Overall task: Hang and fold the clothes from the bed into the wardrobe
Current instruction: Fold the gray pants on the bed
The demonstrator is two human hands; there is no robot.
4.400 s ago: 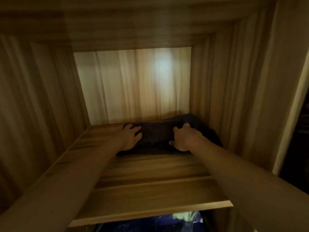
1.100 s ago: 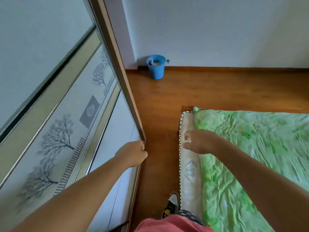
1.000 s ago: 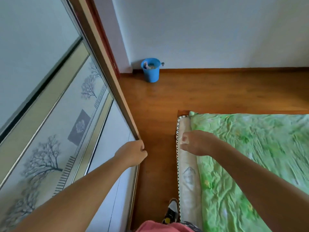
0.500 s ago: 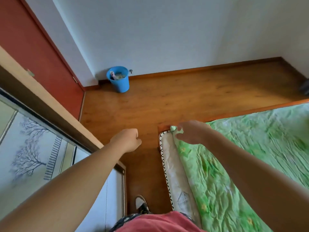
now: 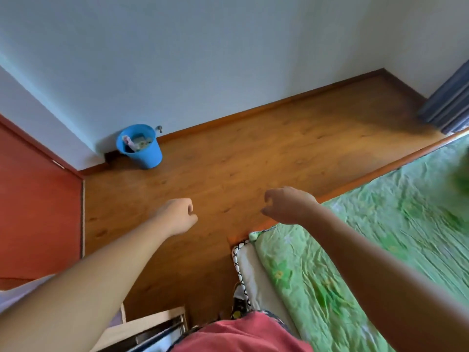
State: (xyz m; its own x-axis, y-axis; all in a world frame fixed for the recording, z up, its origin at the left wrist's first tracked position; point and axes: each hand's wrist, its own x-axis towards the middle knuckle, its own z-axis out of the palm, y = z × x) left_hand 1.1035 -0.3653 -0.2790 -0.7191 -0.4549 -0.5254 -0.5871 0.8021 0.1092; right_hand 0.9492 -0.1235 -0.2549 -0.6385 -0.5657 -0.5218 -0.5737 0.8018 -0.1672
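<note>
Clothes: none plainly in view; dark green blur at far right of bed [image 5: 250, 273] may be garment, cannot tell. Left hand [image 5: 177, 215], right hand [image 5: 289, 208] over floor [image 5: 253, 161], fingers loosely curled, holding nothing. Risk: reach at unclear target bunches bedcover [image 5: 330, 288] instead of garment

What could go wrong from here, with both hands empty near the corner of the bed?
1. The bed corner juts out by the shoe; a step toward the bed could knock a shin on it.
2. The wardrobe door frame sits low near the feet and might catch a heel.
3. The left hand and right hand hold nothing, and only a blurred dark green shape shows at the bed's far edge; reaching it may mean an unsteady lean.
</note>
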